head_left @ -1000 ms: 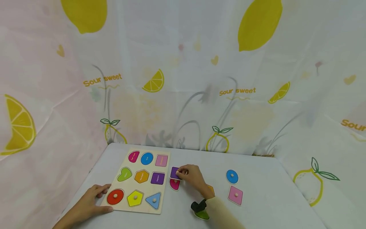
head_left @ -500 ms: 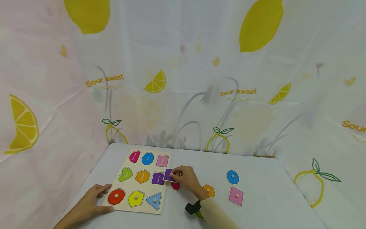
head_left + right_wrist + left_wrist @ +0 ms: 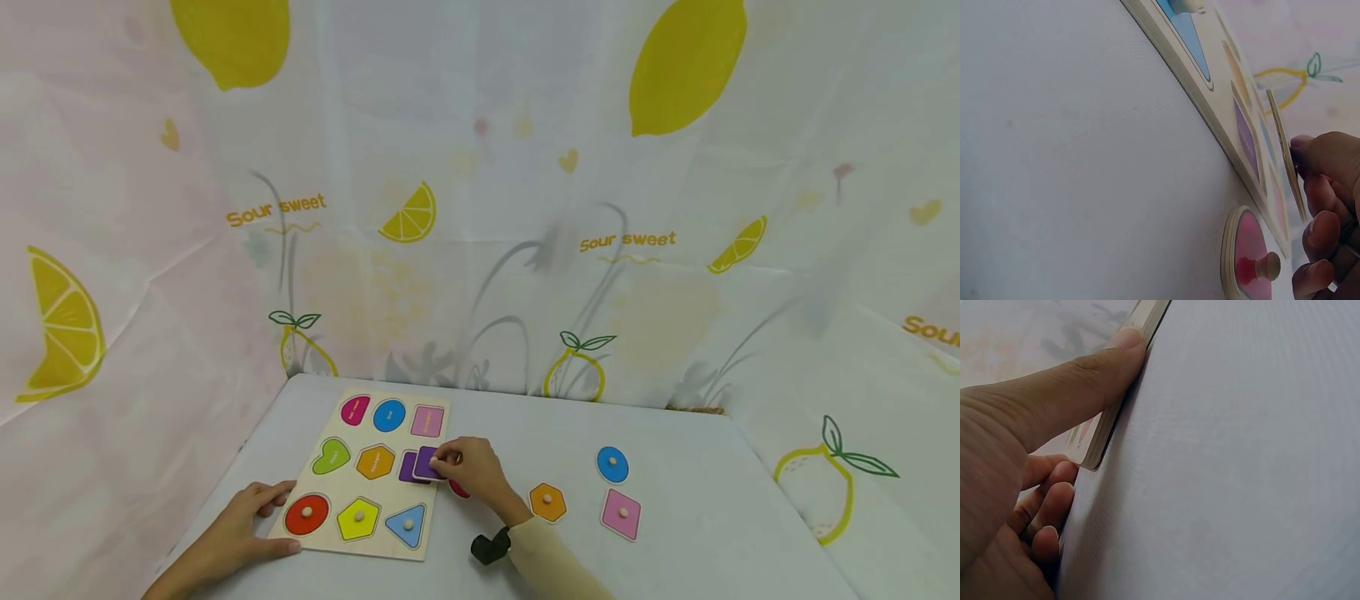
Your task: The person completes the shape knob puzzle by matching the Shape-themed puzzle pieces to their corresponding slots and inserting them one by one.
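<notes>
In the head view, my right hand pinches a purple square puzzle piece by its knob. The piece overlaps the right part of the board's purple square slot. In the right wrist view it shows edge-on, raised above the board, with the thumb and fingers at its back. My left hand grips the near left corner of the wooden puzzle board, thumb along the near edge and fingers at the left side. A red circle, a yellow pentagon and a blue triangle piece sit in the near row.
A pink half-round piece lies just right of the board, partly under my right hand in the head view. Farther right on the white table lie an orange hexagon, a blue circle and a pink piece. A lemon-print cloth hangs behind.
My right hand has carried the purple square left from beside the board to over its purple slot. The orange hexagon has come into full view. My left hand stays at the board's corner.
</notes>
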Action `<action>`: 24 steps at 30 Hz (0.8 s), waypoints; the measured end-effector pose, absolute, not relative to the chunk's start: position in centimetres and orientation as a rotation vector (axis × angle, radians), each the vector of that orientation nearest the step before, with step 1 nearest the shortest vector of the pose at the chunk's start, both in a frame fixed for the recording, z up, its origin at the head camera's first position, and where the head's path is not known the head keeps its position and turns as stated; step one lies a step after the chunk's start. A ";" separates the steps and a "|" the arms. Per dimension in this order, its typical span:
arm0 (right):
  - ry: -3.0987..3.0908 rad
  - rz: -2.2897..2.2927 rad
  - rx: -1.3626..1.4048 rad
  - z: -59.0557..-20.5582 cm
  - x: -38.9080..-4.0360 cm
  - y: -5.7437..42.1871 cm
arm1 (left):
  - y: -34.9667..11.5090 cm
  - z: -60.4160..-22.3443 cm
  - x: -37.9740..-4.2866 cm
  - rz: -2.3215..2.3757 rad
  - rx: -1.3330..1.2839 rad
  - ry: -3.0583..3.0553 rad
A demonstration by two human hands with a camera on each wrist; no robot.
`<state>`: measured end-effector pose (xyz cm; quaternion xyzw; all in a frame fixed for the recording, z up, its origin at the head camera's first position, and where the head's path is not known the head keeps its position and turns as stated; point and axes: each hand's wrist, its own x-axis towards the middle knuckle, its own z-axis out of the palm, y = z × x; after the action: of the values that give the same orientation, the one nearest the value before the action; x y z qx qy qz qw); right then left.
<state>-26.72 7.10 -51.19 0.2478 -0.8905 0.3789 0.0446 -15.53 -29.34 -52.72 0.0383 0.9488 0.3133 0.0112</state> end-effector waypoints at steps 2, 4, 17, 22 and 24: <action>-2.731 1.143 0.758 -51.3 -26.7 6.8 | -29.3 -52.7 -15.5 0.980 0.112 2.956; -2.739 1.129 0.760 -51.4 -26.7 6.5 | -29.3 -52.7 -15.5 0.979 0.108 2.955; -2.760 1.131 0.736 -51.6 -26.7 5.2 | -29.4 -52.8 -15.5 0.993 0.111 2.954; -2.766 1.115 0.735 -51.6 -26.8 4.8 | -29.4 -52.9 -15.5 0.981 0.118 2.970; -2.768 1.116 0.739 -51.7 -26.9 4.6 | -29.3 -52.8 -15.5 0.983 0.123 2.973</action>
<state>-26.85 4.64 -51.70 0.2403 -0.8997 0.3628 0.0334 -15.51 -29.32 -52.82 0.0391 0.9487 0.3136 0.0042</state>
